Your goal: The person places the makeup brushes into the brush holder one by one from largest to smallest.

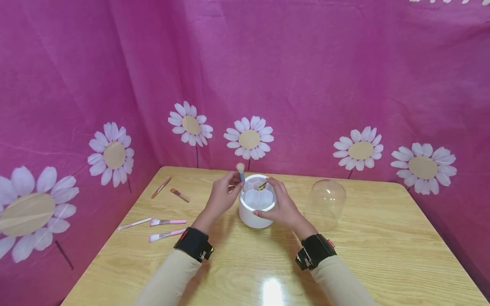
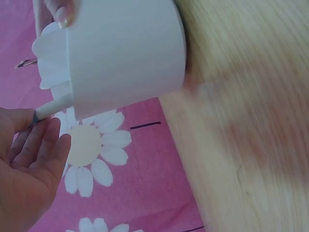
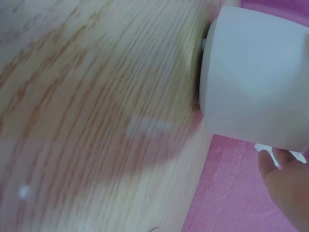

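A white round makeup brush holder (image 1: 253, 219) with clear compartments stands on the table, its open top facing up. My left hand (image 1: 225, 194) pinches a makeup brush (image 1: 241, 169) upright at the holder's left rim, bristles on top. In the left wrist view, the brush's pale handle (image 2: 55, 105) points down into the holder's mouth; how deep it reaches is hidden. Round the holder's right side, my right hand (image 1: 284, 207) grips it, thumb at the front and fingers by the back rim. A gold-and-dark item (image 1: 262, 185) sticks up inside, near those fingers.
On the wooden table (image 1: 237, 272), a clear dome cover (image 1: 326, 204) stands right of the holder. Left lie two pink-handled brushes (image 1: 174, 222), a slim pale brush (image 1: 134, 224) and two brown brushes (image 1: 180, 195). A pink flowered cloth (image 1: 298, 85) hangs behind.
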{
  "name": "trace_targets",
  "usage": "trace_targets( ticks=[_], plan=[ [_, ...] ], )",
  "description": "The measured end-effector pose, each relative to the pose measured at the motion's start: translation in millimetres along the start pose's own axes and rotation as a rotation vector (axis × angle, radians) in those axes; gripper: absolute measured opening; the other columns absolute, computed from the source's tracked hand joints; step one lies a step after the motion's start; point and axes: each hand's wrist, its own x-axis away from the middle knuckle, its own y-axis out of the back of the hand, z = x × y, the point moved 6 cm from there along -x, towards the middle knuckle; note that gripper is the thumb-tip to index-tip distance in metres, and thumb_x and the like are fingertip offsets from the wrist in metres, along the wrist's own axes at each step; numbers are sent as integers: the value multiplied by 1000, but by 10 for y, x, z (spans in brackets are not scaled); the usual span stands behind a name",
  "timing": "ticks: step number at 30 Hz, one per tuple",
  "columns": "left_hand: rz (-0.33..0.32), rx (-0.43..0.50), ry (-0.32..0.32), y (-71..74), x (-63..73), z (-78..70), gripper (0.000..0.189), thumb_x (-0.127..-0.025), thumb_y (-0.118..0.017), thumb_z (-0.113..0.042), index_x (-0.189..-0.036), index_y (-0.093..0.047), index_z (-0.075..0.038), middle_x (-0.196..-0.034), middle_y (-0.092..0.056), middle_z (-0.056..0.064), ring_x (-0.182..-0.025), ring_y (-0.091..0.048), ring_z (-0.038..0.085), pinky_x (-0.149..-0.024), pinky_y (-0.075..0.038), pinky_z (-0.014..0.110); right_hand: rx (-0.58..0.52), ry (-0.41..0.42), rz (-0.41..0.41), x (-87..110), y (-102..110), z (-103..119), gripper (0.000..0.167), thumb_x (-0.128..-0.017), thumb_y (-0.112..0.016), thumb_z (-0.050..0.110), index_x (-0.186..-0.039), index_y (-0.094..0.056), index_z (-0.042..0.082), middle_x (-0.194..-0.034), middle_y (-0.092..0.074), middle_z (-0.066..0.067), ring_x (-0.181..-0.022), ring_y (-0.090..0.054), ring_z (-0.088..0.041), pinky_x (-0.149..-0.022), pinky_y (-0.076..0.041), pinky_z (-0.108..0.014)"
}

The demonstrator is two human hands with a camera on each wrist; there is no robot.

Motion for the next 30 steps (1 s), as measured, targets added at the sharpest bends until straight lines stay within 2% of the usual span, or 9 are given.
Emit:
trace_targets(
  ticks=[4,10,18,25,30],
  plan=[
    [25,-26,13,-41,20,14,23,-97,-68,-7,-120,-64,-4,-108,-74,12,-107,-69,27,-95,-56,47,-14,0,-2,10,-12,-2,107,-71,-94,30,-155,-30,11,-158,-30,-16,-141,-40,-38,-114,-36,-57],
    [40,-55,-5,-80,20,24,18,-96,-69,-7,-114,-67,-4,-105,-75,11,-104,-70,27,-93,-55,51,-20,10,-6,18,-13,13,106,-72,-93,30,-155,-30,10,-158,-29,-16,-141,-40,-39,-113,-36,-58],
    [46,-89,-6,-96,21,31,9,-98,-67,-8,-106,-71,-4,-98,-75,9,-95,-69,25,-87,-56,44,-11,-4,-6,21,-4,25,107,-71,-94,30,-156,-31,13,-160,-29,-15,-141,-40,-37,-114,-36,-57],
    [80,-100,6,-131,52,61,12,-99,-67,-8,-108,-71,-4,-101,-75,9,-98,-69,24,-89,-56,43,-10,-22,4,24,-15,1,108,-72,-94,32,-156,-29,14,-161,-27,-14,-142,-39,-37,-113,-37,-57],
    [65,-117,1,-129,72,65,12,-98,-68,-9,-109,-70,-5,-102,-75,9,-99,-70,24,-89,-57,41,-6,-13,-6,25,-10,6,108,-71,-94,31,-156,-30,13,-160,-28,-14,-142,-39,-37,-114,-36,-57]
  ],
)
